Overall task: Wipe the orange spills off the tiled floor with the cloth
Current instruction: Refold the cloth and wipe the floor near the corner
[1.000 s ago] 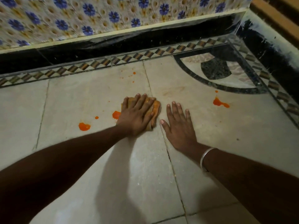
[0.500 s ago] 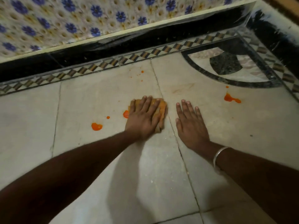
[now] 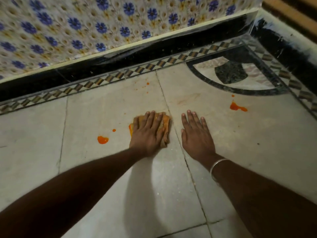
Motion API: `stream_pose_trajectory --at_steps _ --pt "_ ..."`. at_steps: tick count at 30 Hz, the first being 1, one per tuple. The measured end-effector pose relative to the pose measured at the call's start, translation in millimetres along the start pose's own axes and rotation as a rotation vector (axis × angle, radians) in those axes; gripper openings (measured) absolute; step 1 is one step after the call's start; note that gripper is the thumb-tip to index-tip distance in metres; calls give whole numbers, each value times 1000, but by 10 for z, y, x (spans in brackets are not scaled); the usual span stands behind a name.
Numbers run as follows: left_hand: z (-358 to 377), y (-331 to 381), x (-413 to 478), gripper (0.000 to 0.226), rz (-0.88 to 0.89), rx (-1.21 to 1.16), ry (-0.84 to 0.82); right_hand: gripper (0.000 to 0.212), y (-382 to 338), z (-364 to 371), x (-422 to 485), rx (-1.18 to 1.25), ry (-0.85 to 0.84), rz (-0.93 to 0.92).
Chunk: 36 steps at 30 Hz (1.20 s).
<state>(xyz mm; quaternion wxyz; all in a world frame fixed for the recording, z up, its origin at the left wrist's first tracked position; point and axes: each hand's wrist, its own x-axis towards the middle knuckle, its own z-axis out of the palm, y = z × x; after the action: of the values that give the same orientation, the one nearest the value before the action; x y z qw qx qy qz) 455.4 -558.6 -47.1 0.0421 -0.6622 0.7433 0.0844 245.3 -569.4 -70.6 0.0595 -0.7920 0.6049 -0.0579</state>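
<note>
Left hand (image 3: 147, 133) lies flat on the cloth (image 3: 165, 122), fingers straight, pressing it to the tiled floor (image 3: 34, 134). Right hand (image 3: 195, 136) braces beside it, fingers spread, holding nothing. The nearest orange spill (image 3: 103, 140) sits left of the cloth, one sideways sweep away. Another orange splash (image 3: 237, 107) waits beyond the right hand, toward the inlaid corner (image 3: 231, 73).

Orange-stained cloth (image 3: 166, 121) lies flat among orange spills (image 3: 103, 140).

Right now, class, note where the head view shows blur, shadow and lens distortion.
Head view: the flowered wall tiles are motion-blurred at upper left; the left hand on the cloth looks slightly soft; a forearm shadow darkens the floor below it; the checkered border bows slightly, wide-angle distortion; the orange spill looks crisp.
</note>
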Motion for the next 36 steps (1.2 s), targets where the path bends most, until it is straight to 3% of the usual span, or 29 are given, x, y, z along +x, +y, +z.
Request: stream_pose_trajectory --at_steps 3,6,9,13,15,19,21,25,27,31,36 --pt "133 354 -456 72 -193 -34 26 66 3 41 -21 4 6 12" --pt "183 725 -663 83 -169 -51 18 68 -59 10 -14 11 -16 -4" --pt "177 594 -379 69 -68 -56 79 72 -21 13 -17 24 -17 -35" --pt "169 369 -297 64 -279 -124 98 67 16 23 -35 23 14 -58" --pt "172 449 -440 73 -304 -163 94 68 18 14 -30 41 26 -58" --pt "93 632 -944 99 -178 -271 80 68 21 -7 -60 51 30 -70" --pt "81 602 -1088 82 -152 -240 117 67 35 2 -59 55 47 -73" --pt "-35 497 -1035 21 -74 -136 252 64 27 23 -57 38 59 -70" --pt "-266 458 -961 10 -87 -287 289 64 7 12 -59 36 71 -71" --pt "-793 227 -766 16 -353 -695 505 62 6 24 -76 27 65 -77" --pt "-764 -239 -583 20 -635 -1259 464 62 14 23 -58 17 71 -72"
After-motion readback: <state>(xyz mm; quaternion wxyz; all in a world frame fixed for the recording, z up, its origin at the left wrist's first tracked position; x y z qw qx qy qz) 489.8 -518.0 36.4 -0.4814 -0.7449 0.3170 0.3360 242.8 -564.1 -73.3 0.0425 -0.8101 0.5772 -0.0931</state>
